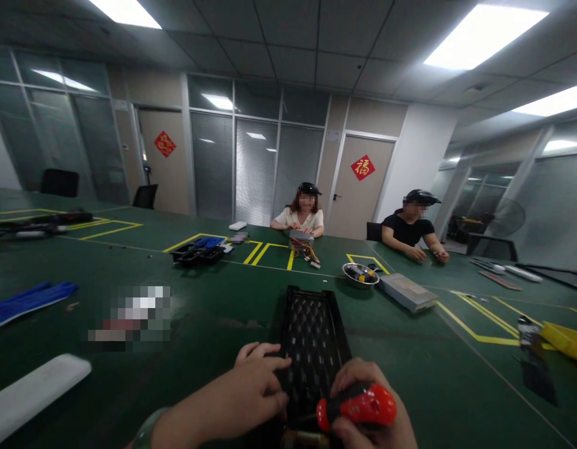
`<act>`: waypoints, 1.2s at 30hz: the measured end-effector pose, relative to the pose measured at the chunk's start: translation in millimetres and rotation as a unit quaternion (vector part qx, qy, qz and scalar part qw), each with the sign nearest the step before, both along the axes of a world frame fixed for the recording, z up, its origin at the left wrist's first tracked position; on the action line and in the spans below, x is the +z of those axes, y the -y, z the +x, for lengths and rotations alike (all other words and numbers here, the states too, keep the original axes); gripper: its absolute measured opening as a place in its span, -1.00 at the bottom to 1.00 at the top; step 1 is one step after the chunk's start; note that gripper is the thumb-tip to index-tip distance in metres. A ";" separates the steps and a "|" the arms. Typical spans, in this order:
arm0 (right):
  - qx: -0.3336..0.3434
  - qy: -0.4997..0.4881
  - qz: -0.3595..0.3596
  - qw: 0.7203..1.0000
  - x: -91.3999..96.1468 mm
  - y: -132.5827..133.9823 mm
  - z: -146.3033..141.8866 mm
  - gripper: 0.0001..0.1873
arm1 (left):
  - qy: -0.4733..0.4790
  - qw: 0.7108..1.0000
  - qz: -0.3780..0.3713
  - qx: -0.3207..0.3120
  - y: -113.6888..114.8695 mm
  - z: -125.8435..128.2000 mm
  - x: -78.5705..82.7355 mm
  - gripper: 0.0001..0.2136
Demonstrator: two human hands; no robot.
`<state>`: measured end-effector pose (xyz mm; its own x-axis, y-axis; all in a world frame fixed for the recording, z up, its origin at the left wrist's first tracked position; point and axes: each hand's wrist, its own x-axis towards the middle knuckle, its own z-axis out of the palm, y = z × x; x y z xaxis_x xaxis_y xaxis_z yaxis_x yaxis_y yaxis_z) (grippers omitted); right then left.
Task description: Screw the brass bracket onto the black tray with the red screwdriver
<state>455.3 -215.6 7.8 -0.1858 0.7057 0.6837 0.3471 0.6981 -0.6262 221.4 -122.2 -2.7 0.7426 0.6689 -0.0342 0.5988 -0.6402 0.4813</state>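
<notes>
Far left, a blue glove (33, 302) is lying on the green table (214, 318), a white bar (40, 393) lying nearer. Farther back, a black tray (197, 252) is holding small blue and dark items. Left hand (244, 390) is resting at the left edge of a black case (311, 343), fingers loosely bent; cannot tell whether they are pinching the rim. Case is lying on the table directly ahead, lengthwise. Beyond it, a person (311, 219) is handling a grey unit (301, 235) trailing coloured wires. Right hand (370, 399) is closing firmly around a red-and-black screwdriver (361, 406), shaft pointing left over the near end of the case; tip hard to make out. Past it, a metal bowl (361, 284) is sitting beside a grey box (410, 293). Behind, a second person (407, 234) is leaning on the table. Far right, something yellow (566, 340) is lying.
</notes>
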 end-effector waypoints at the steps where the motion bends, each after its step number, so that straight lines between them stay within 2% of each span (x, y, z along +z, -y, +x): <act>1: -0.006 -0.008 0.005 1.000 -0.8 0.1 0.0 -0.76 | 0.001 1.000 0.000 -0.001 0.0 0.1 0.6 -0.80; 6: -0.031 0.003 0.007 0.999 0.3 0.0 1.4 -0.75 | 0.007 1.000 -0.010 -0.005 -1.2 -0.1 0.5 -0.80; 10: -0.039 0.007 -0.025 0.999 1.0 0.1 0.0 -0.80 | 0.006 1.000 -0.003 -0.017 -0.8 -0.8 -0.7 -0.78; 15: -0.042 -0.035 -0.052 0.997 -2.2 -0.3 -2.2 -0.85 | 0.009 0.999 0.012 -0.031 3.3 -2.4 4.1 -0.80; 23: -0.052 0.004 -0.027 0.998 4.4 2.4 -1.5 -0.86 | 0.018 0.999 0.011 -0.033 2.4 -2.4 -2.4 -0.88; 27: -0.060 0.000 -0.023 0.998 5.6 3.7 -3.3 -0.87 | 0.018 0.999 0.036 -0.033 4.1 -1.2 -3.9 -0.88; 36: -0.079 -0.021 -0.041 0.996 0.7 -1.2 -1.4 -0.90 | 0.029 0.993 0.082 -0.080 3.7 -4.8 0.4 -0.81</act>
